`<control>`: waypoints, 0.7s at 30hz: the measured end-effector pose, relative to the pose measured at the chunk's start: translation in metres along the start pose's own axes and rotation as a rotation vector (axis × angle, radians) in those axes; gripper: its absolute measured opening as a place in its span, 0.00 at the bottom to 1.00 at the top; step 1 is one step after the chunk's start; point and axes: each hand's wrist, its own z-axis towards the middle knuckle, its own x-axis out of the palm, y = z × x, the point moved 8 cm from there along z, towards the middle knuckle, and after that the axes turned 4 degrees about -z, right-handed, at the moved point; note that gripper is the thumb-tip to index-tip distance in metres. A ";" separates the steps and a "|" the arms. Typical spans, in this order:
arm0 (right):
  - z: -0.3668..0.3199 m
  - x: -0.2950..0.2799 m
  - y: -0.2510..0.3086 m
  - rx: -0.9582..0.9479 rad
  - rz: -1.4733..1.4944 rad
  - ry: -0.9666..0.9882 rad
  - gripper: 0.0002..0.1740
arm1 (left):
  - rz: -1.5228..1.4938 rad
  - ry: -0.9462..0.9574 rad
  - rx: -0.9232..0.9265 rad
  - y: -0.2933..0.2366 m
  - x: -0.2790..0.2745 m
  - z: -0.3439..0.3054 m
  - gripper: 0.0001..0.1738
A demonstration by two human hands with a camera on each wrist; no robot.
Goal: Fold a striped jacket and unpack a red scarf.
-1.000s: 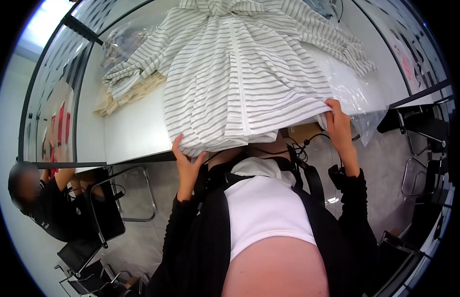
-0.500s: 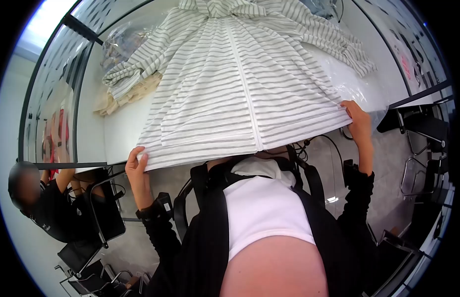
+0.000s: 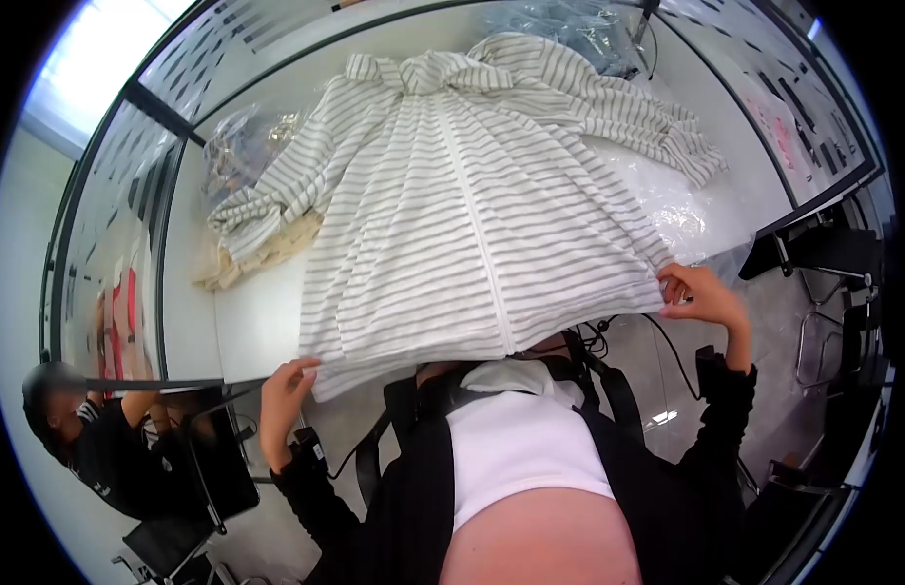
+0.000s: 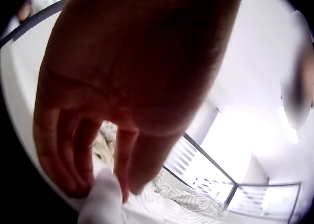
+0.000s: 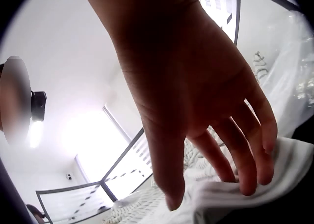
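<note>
A white zip jacket (image 3: 413, 224) with grey stripes lies front up on the white table (image 3: 252, 331), sleeves spread and its lower hem over the near edge. At the left hem corner, my left hand (image 3: 288, 405) pinches the cloth; the left wrist view shows a pale peak of fabric (image 4: 103, 197) between its fingers. My right hand (image 3: 708, 297) is at the right hem corner. In the right wrist view its fingertips (image 5: 248, 187) touch the cloth, while the thumb stands apart from them.
Beige folded cloth (image 3: 262, 255) lies under the left sleeve. Clear plastic bags (image 3: 676, 210) lie at the right, with a bagged blue item (image 3: 569, 34) behind. Dark-framed panels (image 3: 160, 214) enclose the table. Another person (image 3: 101, 448) sits at the left; black cables (image 3: 657, 336) hang below.
My left hand first moved outward to the left, stretching the hem wide. Both hands now sit lower in view, the hem slacker, and the right fingers have loosened. The head view has tilted up.
</note>
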 end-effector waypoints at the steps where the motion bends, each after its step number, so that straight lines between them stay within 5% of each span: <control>1: 0.004 -0.002 -0.005 0.024 0.038 0.087 0.17 | 0.197 -0.024 0.033 -0.024 -0.005 0.002 0.12; 4: 0.029 -0.047 -0.024 0.050 0.357 -0.182 0.15 | 0.419 -0.149 0.241 -0.072 -0.012 0.017 0.15; 6: 0.048 -0.072 -0.059 0.135 0.457 -0.316 0.15 | 0.424 -0.006 0.385 -0.100 0.001 0.032 0.17; 8: 0.060 -0.095 -0.093 0.299 0.447 -0.499 0.17 | 0.520 0.089 0.562 -0.133 0.015 0.041 0.18; 11: 0.080 -0.134 -0.158 0.271 0.007 -0.773 0.20 | 0.545 0.254 0.618 -0.163 0.035 0.059 0.20; 16: 0.107 -0.138 -0.148 0.377 -0.393 -0.754 0.28 | 0.596 0.511 0.757 -0.202 0.078 0.094 0.19; 21: 0.137 -0.128 -0.160 0.478 -0.680 -0.628 0.28 | 0.639 0.460 1.092 -0.247 0.107 0.152 0.21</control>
